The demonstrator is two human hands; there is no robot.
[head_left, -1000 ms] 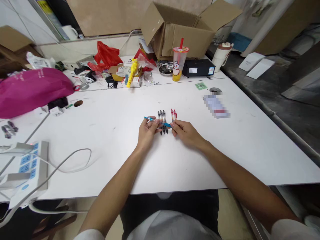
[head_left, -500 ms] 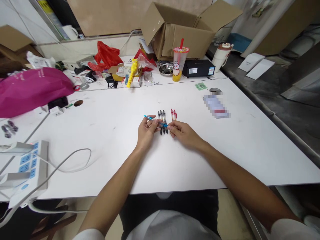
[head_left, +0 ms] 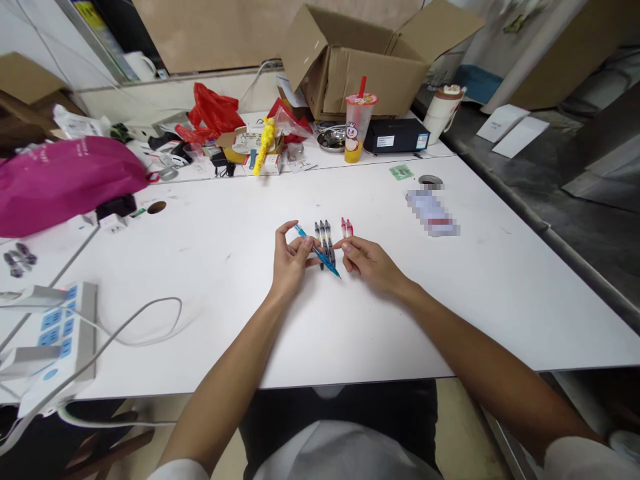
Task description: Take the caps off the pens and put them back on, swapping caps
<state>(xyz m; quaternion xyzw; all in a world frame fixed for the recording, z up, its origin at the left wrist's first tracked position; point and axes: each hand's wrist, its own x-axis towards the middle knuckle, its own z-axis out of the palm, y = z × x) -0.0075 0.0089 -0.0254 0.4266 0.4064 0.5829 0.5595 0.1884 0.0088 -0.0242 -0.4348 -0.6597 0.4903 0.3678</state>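
Observation:
My left hand (head_left: 291, 259) pinches a blue pen (head_left: 325, 260) between thumb and fingers, its point angled down to the right. Beside the pen's lower half, my right hand (head_left: 369, 265) hovers with the index finger stretched toward it and the other fingers partly curled. It appears apart from the pen and nothing shows in it. Behind the blue pen, three black pens (head_left: 323, 230) lie side by side on the white table (head_left: 225, 320). Two red pens (head_left: 347, 227) lie to their right, their lower ends hidden behind my right hand.
A power strip (head_left: 83, 320) with a looping white cable sits at the left. Farther back are a magenta bag (head_left: 75, 177), a drink cup (head_left: 357, 130), a black box (head_left: 397, 136) and an open carton (head_left: 370, 80). A tape roll (head_left: 430, 181) and a blurred packet (head_left: 433, 213) lie at right.
The blue pen has swung so its lower end points more steeply toward me. My right fingers have come off that end, while my left hand keeps its hold.

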